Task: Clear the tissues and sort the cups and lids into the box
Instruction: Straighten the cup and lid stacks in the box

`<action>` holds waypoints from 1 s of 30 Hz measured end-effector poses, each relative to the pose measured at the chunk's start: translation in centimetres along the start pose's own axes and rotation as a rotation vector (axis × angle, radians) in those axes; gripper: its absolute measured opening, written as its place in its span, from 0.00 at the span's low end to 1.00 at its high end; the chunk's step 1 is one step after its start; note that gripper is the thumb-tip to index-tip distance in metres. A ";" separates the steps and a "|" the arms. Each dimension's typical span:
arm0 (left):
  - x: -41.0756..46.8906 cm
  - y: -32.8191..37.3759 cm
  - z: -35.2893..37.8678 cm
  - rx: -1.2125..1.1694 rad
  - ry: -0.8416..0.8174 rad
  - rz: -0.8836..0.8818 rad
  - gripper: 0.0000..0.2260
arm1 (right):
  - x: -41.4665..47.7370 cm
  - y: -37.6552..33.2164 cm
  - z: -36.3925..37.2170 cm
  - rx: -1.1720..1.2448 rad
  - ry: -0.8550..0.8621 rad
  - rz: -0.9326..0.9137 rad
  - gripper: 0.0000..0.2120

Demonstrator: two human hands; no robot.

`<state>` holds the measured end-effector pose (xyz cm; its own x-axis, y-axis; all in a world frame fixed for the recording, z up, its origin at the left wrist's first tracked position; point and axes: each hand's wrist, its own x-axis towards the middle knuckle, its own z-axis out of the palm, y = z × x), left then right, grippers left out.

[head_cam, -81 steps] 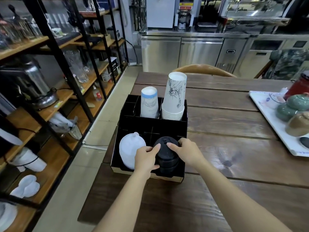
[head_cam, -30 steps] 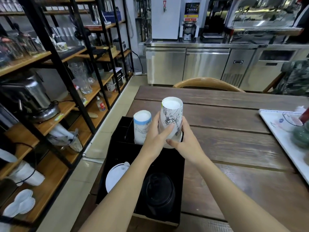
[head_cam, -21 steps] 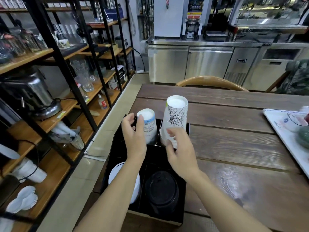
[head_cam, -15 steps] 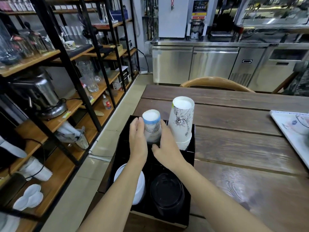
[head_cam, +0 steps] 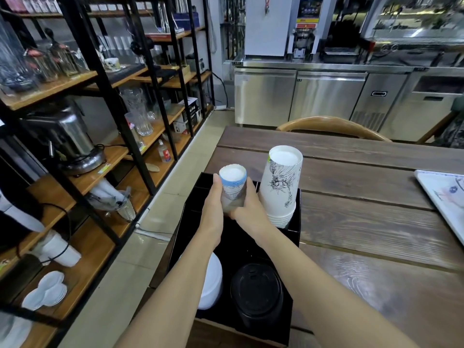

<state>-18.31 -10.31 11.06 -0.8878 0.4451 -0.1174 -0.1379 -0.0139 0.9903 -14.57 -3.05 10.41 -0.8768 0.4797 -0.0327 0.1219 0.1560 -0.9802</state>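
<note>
A black divided box (head_cam: 293,231) sits at the left edge of the wooden table. In its far left slot stands an upside-down stack of small blue-rimmed paper cups (head_cam: 232,183). My left hand (head_cam: 214,209) grips that stack from the left and my right hand (head_cam: 248,212) from the right. A taller upside-down stack of white cups with line drawings (head_cam: 282,187) fills the far right slot. White lids (head_cam: 212,283) lie in the near left slot and black lids (head_cam: 257,290) in the near right. No tissues are in view.
A white tray (head_cam: 442,197) lies at the table's right edge. Black-framed wooden shelves (head_cam: 105,156) with glassware and appliances stand to the left across a tiled aisle. A wooden chair back (head_cam: 331,124) is behind the table, steel counters beyond.
Both hands left the tall drawn cup stack and closed around the small blue-rimmed stack. Earlier still they were on the black lids. The view has shifted slightly.
</note>
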 end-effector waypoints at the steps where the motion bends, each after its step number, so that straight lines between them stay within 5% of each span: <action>1: 0.3 0.1 -0.2 0.011 -0.009 -0.012 0.18 | -0.2 -0.2 -0.1 0.006 -0.028 0.002 0.25; 5: 0.9 0.9 -0.9 0.051 -0.080 -0.059 0.21 | -0.5 0.3 -0.4 -0.027 -0.094 -0.007 0.40; 8: 0.5 1.8 -0.9 0.129 -0.115 -0.035 0.19 | -0.8 0.1 -0.7 -0.047 -0.103 0.006 0.42; 13: -0.9 1.9 -1.2 0.034 0.088 -0.045 0.24 | -1.8 0.1 -1.2 -0.066 -0.063 -0.029 0.30; 16: -2.5 0.4 -1.2 0.119 0.276 0.054 0.16 | -3.3 1.0 -2.1 -0.099 0.042 0.022 0.21; 21: -5.8 -2.7 -0.2 0.238 0.129 0.042 0.08 | -6.5 3.4 -3.7 -0.130 0.115 0.141 0.14; 30: -9.9 -5.3 0.0 0.235 0.011 -0.156 0.17 | -11.8 5.3 -4.6 -0.160 0.156 0.188 0.14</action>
<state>-8.82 -14.67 6.96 -0.8689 0.4155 -0.2689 -0.1684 0.2627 0.9501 -1.43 -3.89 6.51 -0.7514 0.6379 -0.1685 0.3582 0.1800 -0.9161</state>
